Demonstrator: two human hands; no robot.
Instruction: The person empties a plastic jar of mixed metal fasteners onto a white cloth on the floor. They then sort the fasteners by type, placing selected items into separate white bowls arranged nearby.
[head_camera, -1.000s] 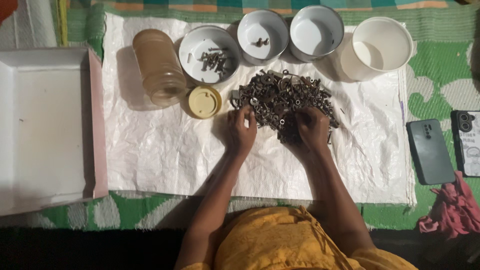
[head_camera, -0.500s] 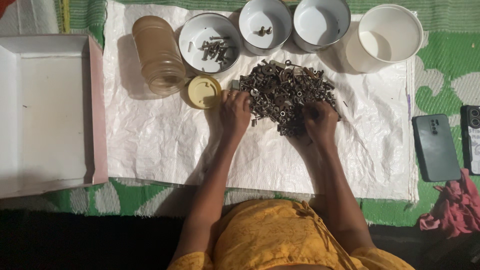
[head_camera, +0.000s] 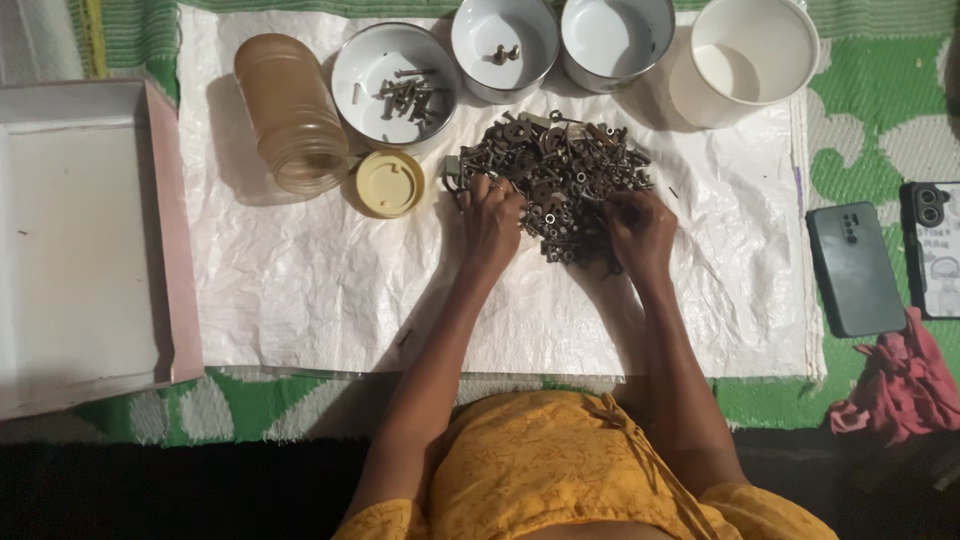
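A heap of rusty nuts, bolts and washers (head_camera: 555, 170) lies on a white plastic sheet (head_camera: 300, 280). My left hand (head_camera: 490, 222) rests palm down on the heap's left edge, fingers curled into the pieces. On the lower right side of the heap, my right hand (head_camera: 640, 232) has its fingertips among the hardware. What either hand pinches is hidden. Behind the heap stand a white bowl (head_camera: 350, 75) with several bolts, a second bowl (head_camera: 470, 35) with two pieces, a third bowl (head_camera: 625, 35) and a white cup (head_camera: 760, 70).
A brown plastic jar (head_camera: 290, 115) lies on its side at the back left, its yellow lid (head_camera: 388, 184) beside it. A shallow white box (head_camera: 80, 240) sits at the left. Two phones (head_camera: 855, 270) (head_camera: 935, 262) and a pink cloth (head_camera: 900, 385) lie on the green mat at right.
My left hand moved from beside the yellow lid rightward onto the heap. My right hand stayed at the heap's lower right. The camera view shifted slightly.
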